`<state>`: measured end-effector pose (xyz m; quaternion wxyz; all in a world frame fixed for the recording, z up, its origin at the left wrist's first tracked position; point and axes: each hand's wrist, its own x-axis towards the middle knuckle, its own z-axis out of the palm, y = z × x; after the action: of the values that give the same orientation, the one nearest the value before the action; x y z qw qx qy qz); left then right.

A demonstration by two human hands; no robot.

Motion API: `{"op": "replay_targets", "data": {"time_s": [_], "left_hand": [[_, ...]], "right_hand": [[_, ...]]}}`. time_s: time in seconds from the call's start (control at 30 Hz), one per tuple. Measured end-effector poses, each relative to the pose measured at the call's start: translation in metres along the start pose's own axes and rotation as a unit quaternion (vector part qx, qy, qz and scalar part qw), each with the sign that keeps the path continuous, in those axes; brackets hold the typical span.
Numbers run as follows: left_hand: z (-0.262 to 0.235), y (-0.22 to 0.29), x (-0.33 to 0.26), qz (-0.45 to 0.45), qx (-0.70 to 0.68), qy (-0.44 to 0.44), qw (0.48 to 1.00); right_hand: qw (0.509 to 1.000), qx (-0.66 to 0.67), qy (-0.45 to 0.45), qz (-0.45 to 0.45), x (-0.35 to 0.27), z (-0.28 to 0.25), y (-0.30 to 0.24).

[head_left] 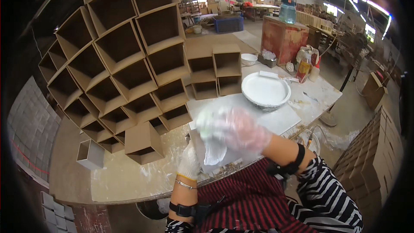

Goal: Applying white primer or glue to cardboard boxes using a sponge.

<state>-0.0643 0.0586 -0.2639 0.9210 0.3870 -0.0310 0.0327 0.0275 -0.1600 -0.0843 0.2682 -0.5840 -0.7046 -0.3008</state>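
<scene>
My left hand [189, 164], in a white knit glove, grips the near left side of a small fibreboard box [196, 141] at the front of the table; its fingertips are partly hidden. Over that box is my right hand [241, 129], in a clear plastic glove and smeared by motion. At its fingers is a blurred pale green and white bundle [208, 123], too smeared to name. Below it hangs a white ribbed piece [214, 151], perhaps cloth. Beyond my right hand stands a wide bowl [266, 87] of white paint-like liquid, a flat white strip [268, 74] across its far rim.
Stacked open brown boxes [125, 47] rise high on the left. Several more boxes [227, 62] stand behind my hands. One box [143, 142] lies at front left, near a whitish one [90, 154]. Bottles [303, 70] stand far right; stacked panels [366, 146] are beside the table.
</scene>
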Motion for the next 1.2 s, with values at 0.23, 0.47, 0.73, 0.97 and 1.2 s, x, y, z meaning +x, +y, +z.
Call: {"op": "replay_targets", "data": {"time_s": [0.23,0.47,0.73,0.97,1.2], "left_hand": [[0.023,0.002,-0.003,0.03,0.139,0.058,0.988],[0.06,0.019,-0.005,0.063,0.326,0.126,0.935],[0.053,0.037,-0.014,0.049,-0.047,0.166,0.984],[0.058,0.031,-0.004,0.063,-0.005,0.1,0.993],[0.065,0.043,-0.019,0.085,-0.045,0.209,0.973]], "right_hand": [[0.999,0.02,0.021,-0.02,0.012,0.007,0.003],[0.997,0.08,-0.017,-0.015,-0.002,0.016,-0.014],[0.977,0.12,-0.157,0.074,-0.039,-0.014,-0.029],[0.967,0.229,-0.089,0.068,-0.029,-0.003,-0.033],[0.98,0.079,-0.043,0.176,-0.052,-0.012,-0.015]]}}
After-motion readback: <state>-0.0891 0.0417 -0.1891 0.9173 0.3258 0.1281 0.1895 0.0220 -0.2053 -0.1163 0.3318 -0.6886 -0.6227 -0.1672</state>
